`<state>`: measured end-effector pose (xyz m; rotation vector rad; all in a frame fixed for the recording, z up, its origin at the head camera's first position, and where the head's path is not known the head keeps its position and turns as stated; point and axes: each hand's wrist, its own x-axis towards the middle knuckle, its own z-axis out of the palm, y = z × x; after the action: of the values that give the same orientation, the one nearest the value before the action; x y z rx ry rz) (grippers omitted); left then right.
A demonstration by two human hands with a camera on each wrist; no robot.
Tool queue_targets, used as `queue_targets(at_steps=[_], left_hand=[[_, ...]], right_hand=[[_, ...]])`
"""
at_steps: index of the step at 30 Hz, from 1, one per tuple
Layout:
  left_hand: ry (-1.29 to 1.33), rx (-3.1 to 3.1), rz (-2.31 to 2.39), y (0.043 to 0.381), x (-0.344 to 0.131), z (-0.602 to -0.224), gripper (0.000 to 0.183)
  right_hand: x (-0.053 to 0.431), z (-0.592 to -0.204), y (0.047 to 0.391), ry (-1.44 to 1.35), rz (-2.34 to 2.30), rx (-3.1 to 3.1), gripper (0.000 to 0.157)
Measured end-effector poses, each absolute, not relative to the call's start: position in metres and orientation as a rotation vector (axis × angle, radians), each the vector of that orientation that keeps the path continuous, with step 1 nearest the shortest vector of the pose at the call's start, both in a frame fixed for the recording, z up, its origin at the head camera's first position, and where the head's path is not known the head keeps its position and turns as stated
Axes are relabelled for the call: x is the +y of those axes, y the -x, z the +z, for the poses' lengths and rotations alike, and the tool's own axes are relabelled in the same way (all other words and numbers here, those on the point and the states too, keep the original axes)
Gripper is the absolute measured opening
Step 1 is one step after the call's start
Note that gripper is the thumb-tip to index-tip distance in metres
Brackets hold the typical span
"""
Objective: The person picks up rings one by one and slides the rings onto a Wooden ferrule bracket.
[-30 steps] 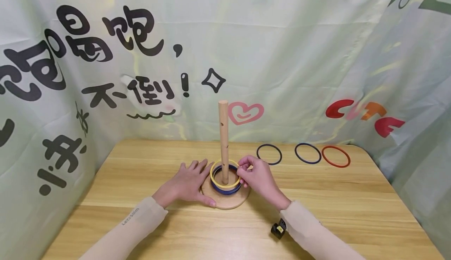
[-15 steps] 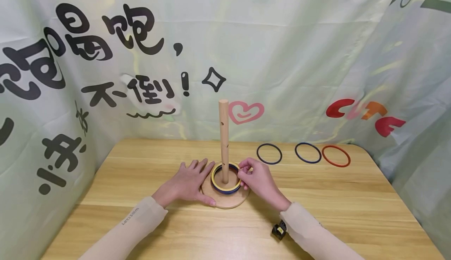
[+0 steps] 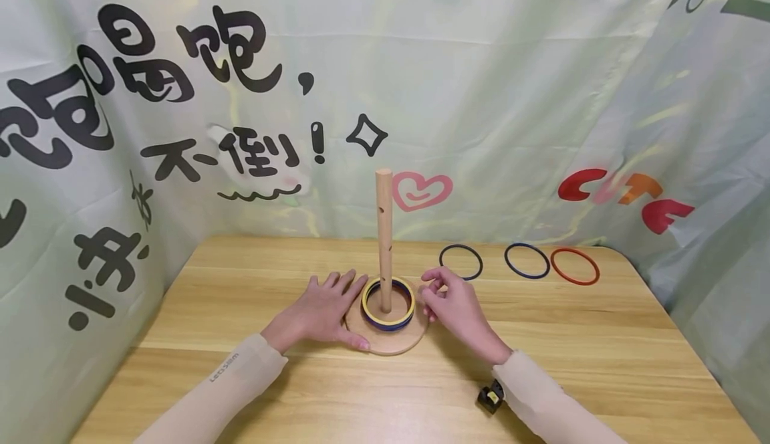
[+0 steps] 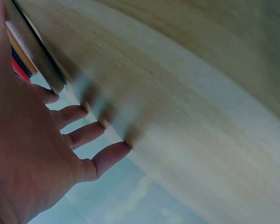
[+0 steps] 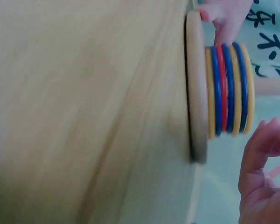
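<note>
A wooden peg (image 3: 384, 230) rises from a round wooden base (image 3: 391, 345). Around its foot lie several stacked rings, with a yellow ring (image 3: 369, 317) on top; yellow, blue and red ones show edge-on in the right wrist view, where the top yellow ring (image 5: 249, 93) sits level on the stack. My left hand (image 3: 313, 310) rests spread at the base's left side, thumb on its front part, and the left wrist view shows its fingers straight. Just right of the stack, my right hand (image 3: 458, 302) holds nothing, its fingers loosely bent and apart from the rings.
Toward the back right of the table (image 3: 289, 397) lie a dark ring (image 3: 442, 267), a blue ring (image 3: 507, 263) and a red ring (image 3: 553, 267). A printed curtain (image 3: 481, 96) hangs behind. A small black device (image 3: 490, 397) is by the right sleeve.
The yellow ring has come down level onto the stack. My right hand has let go of it and moved slightly right. The left hand has stayed in place.
</note>
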<state>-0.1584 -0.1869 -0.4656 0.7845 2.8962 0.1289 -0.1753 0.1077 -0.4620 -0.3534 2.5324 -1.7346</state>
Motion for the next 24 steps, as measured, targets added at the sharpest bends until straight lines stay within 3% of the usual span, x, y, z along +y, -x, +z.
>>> queue_targets(at_steps=[13,24], left_hand=[[-0.769,2.89,0.106,0.159,-0.187,-0.467,0.136],[-0.78,2.898,0.11,0.159,-0.186,-0.468,0.136]], right_hand=[[0.159,-0.468,0.204,0.228,-1.603,2.655,0.026],[0.17,-0.472,0.22,0.255,-1.385,2.714,0.032]])
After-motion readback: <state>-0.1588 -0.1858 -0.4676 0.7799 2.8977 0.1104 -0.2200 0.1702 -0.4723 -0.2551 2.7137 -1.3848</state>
